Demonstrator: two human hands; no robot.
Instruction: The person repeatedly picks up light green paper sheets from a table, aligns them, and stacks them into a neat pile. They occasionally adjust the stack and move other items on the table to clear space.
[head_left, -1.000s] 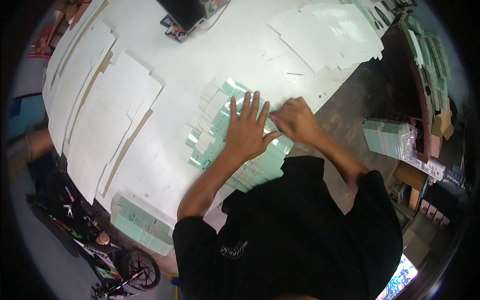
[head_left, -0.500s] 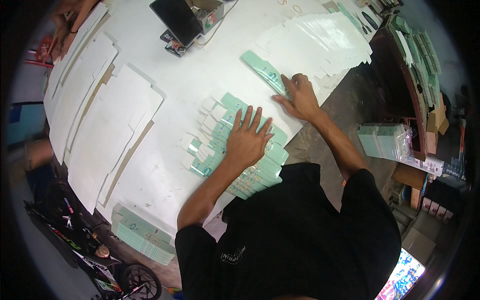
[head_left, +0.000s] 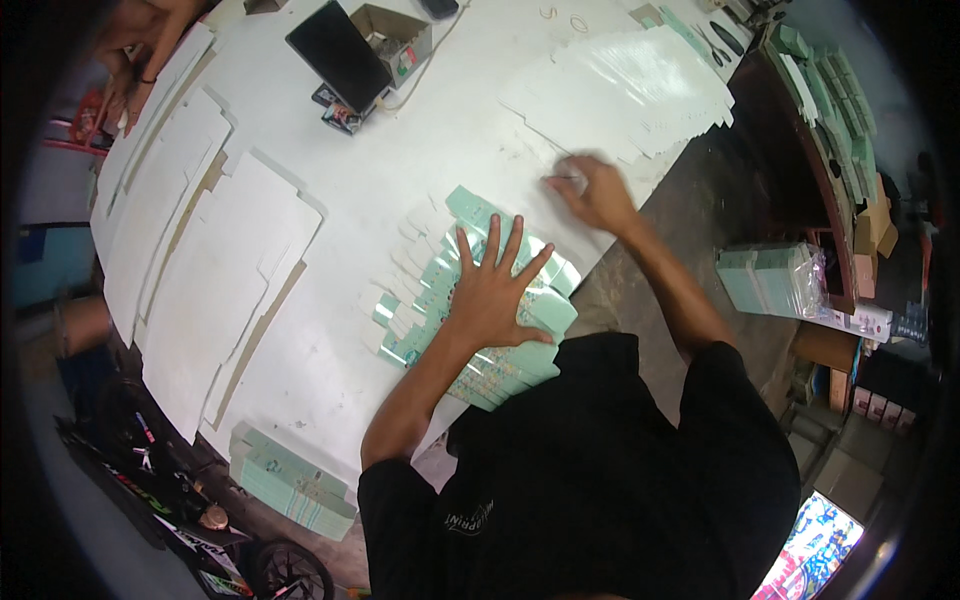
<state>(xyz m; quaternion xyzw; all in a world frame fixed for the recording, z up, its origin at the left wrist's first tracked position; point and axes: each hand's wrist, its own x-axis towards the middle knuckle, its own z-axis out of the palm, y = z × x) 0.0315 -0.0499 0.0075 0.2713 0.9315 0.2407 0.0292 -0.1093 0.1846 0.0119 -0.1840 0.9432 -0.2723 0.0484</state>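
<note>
My left hand [head_left: 492, 290] lies flat with spread fingers on a fanned row of folded green cartons [head_left: 500, 375]. These overlap along the table's near edge, their white end flaps pointing left. My right hand [head_left: 597, 192] is above the table, beyond the row and beside the near edge of a spread of white die-cut sheets [head_left: 630, 90]. Its fingers are bent toward the thumb, but motion smears them, so I cannot make out whether anything is between them.
White flat blanks [head_left: 225, 270] lie in overlapping stacks on the left. A dark tablet [head_left: 340, 55] stands before a grey box [head_left: 402, 42]. Green cartons [head_left: 290, 485] are stacked at the near left corner. Another person's hand [head_left: 120, 95] is at the far left edge; scissors [head_left: 712, 45] lie far right.
The single green carton under my right hand is gone from that spot, and the row's far end now shows a carton lying flat. My left fingers have spread wider.
</note>
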